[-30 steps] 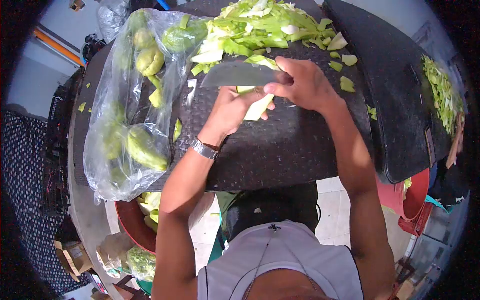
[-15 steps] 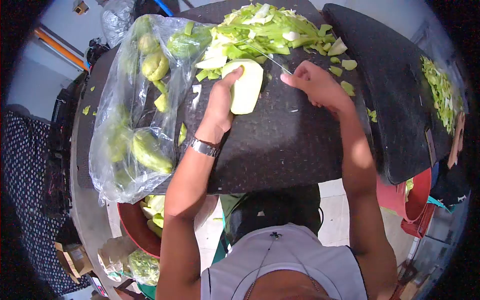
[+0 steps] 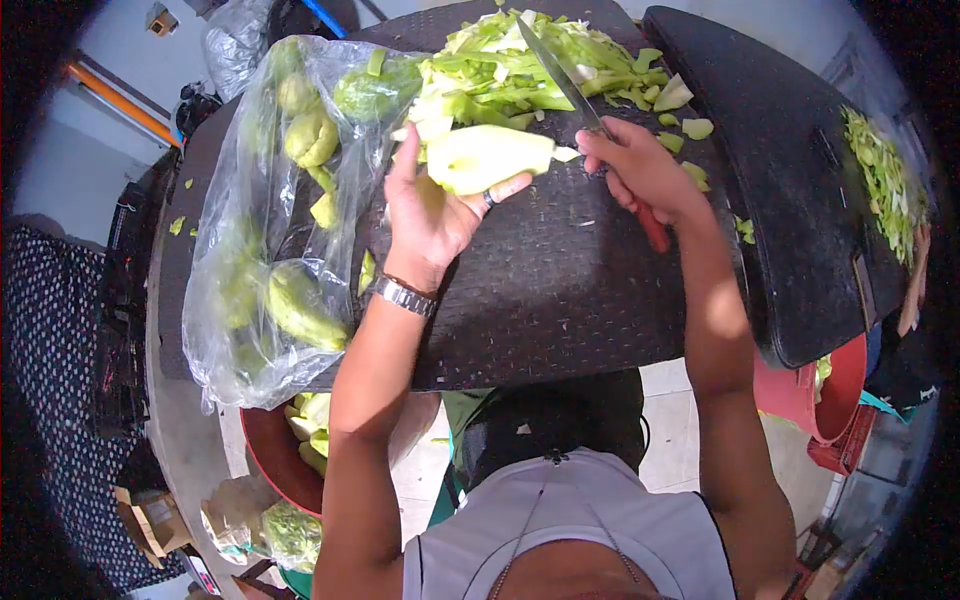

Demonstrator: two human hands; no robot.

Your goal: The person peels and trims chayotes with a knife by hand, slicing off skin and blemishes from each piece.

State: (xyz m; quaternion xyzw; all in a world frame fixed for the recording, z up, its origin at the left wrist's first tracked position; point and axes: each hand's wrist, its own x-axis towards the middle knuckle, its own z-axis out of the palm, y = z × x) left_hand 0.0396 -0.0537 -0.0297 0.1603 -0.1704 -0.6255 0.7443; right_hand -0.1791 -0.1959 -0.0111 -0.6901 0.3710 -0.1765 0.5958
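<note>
The peeled chayote point(image 3: 485, 160) lies just on the wearer's side of the peelings pile point(image 3: 475, 95), raised above the dark tabletop point(image 3: 540, 310) in the left hand point(image 3: 435, 220). That hand cradles it loosely, fingers spread, the thumb near its left end and a ringed finger along its underside; the other fingertips are hidden, so I cannot tell how firmly they press. The right hand point(image 3: 640, 165) curls its fingers around the red handle point(image 3: 655, 230) of a knife point(image 3: 557, 68), whose blade slants up over the pile. A pale pointed sliver point(image 3: 565, 154) juts from the chayote's end toward that hand.

Left of the pile, a clear plastic bag point(image 3: 215, 290) holds more chayotes point(image 3: 311, 138).

Good paring, I judge, calls for a firmer cradle, since bare wet flesh probably slips. The ringed finger should keep low, clear of the edge, and shallow strokes should spare the flesh.
</note>
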